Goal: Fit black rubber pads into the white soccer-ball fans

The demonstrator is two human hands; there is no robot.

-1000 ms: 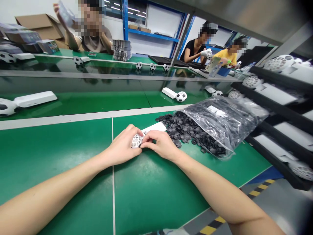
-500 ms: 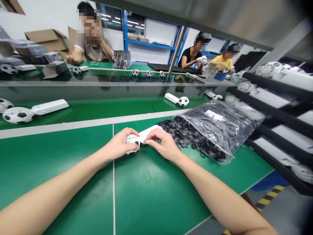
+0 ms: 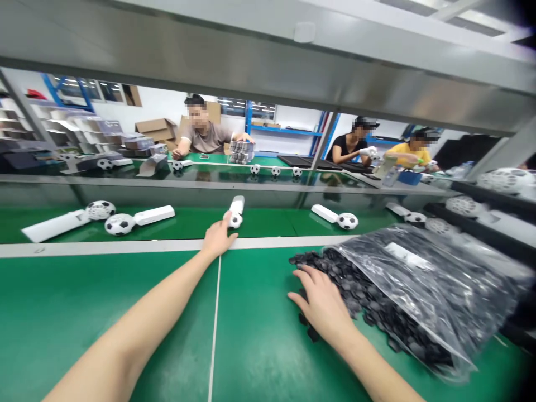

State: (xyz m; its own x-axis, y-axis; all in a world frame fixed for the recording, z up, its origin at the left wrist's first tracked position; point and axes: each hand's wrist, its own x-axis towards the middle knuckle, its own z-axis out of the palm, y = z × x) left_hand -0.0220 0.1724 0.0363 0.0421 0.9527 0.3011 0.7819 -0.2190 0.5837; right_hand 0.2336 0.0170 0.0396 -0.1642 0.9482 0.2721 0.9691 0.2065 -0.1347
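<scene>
On the green conveyor belt across from me lies a white flat handle with a football-patterned ball [image 3: 236, 220] at its near end. My left hand [image 3: 218, 235] reaches out to that ball, its index finger at the ball's left side and its thumb stretched apart. Nearer to me, my right hand [image 3: 324, 301] is open, fingers spread and bent, at the left edge of a heap of small black flat pieces [image 3: 355, 285]. Some of these pieces lie partly under the hand. The heap spills from a clear plastic bag [image 3: 431, 279].
More football-headed pieces [image 3: 121, 223] lie along the belt [image 3: 276, 226] to left and right. A black rack [image 3: 469, 192] with white parts stands at the right. A metal shelf [image 3: 251, 61] hangs overhead. Several people [image 3: 207, 134] sit across the line.
Both hands have come off the football-headed piece at the green table. My left hand has moved forward to the belt, where that piece now lies. My right hand has moved to the black pieces.
</scene>
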